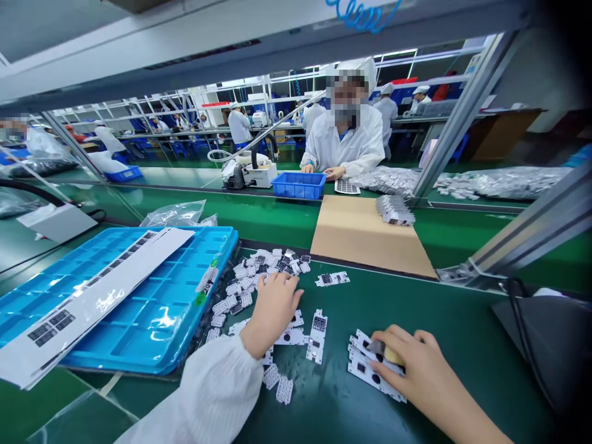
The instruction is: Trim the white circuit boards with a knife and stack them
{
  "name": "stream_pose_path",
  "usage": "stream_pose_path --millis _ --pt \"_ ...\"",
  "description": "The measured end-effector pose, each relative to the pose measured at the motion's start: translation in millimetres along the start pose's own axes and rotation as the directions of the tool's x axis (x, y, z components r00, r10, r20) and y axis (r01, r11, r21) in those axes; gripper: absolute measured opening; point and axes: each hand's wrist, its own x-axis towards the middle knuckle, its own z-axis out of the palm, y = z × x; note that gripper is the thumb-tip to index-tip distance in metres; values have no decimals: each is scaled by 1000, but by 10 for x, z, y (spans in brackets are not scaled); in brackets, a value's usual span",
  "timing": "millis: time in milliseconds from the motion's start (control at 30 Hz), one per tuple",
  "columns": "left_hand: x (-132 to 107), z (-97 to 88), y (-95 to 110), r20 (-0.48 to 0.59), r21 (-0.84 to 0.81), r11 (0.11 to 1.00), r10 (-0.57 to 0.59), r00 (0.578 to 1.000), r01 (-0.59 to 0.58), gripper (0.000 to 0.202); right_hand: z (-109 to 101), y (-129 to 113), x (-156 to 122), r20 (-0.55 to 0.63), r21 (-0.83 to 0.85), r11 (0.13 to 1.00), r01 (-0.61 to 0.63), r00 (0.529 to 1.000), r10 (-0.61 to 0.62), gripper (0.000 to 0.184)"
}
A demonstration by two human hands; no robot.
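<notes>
My left hand (274, 311) reaches over a loose pile of small white pieces with dark faces (252, 268). Its fingers are slightly bent and apart, and the fingertips are at the pile's near edge. On the right, my right hand (414, 357) pinches a small tool with a yellowish handle and a grey flat end (392, 354). This tool is over a few overlapping white circuit boards (370, 377), partly hidden by the fingers. Between my hands lies a single white board with a dark patch (317, 336). Another such board (333, 279) lies farther back.
A blue compartment tray (161, 320) with long white printed sheets (99, 296) across it stands left. Beyond are a cardboard sheet (361, 231) holding stacked boards (396, 210) and a blue bin (298, 185). A co-worker (345, 139) sits opposite. Metal posts frame the bench.
</notes>
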Motion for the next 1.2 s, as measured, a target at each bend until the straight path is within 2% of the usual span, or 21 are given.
stream_pose_path --millis 133,267,367,500,567,667,800,867,933,1000,1033,1067,1133,1167,1200 --pt "416 93 34 -23 59 998 -13 1000 14 26 -24 -75 13 -12 27 996 -81 997 81 21" --pt "552 194 15 3 86 996 -5 1000 4 13 -155 -141 57 110 132 980 -146 985 131 23" --pt "547 217 -28 15 74 997 -9 1000 8 12 -241 -188 95 172 182 966 -186 973 155 25" --pt "563 170 -77 47 -14 999 -39 998 40 14 -257 -228 115 157 177 961 -211 970 184 26" --pt "549 105 -42 59 -100 994 -36 998 42 23 -248 -229 114 156 180 962 -207 971 180 25" --pt "416 -13 143 64 -277 961 26 998 -8 36 -234 -203 113 113 185 969 -166 983 147 22" --pt "77 -73 514 97 -489 868 158 983 -92 35 -214 -143 101 -12 177 975 -131 991 135 22" --pt "-71 -39 641 137 -634 768 220 966 -86 34 -226 -129 86 -28 182 973 -141 988 149 21" --pt "-169 14 689 143 -743 667 254 956 -66 30 -263 -140 72 -8 186 977 -108 994 111 19" --pt "-224 65 675 168 -826 563 213 962 20 24 -311 -178 60 -3 181 983 12 1000 -12 18" --pt "-244 86 658 226 -870 482 190 955 109 28 -332 -204 55 -9 171 981 87 996 -86 17" --pt "-263 103 639 312 -902 367 196 930 225 35 -346 -233 51 -19 156 976 153 988 -152 16" --pt "-306 128 614 478 -874 82 318 819 479 47 -348 -291 44 -38 113 961 253 967 -250 19" --pt "-329 133 609 510 -818 -47 403 760 574 49 -337 -314 42 -39 94 956 278 961 -275 23" --pt "-351 133 608 512 -761 -140 470 719 633 47 -321 -331 41 -36 85 954 287 958 -285 28"
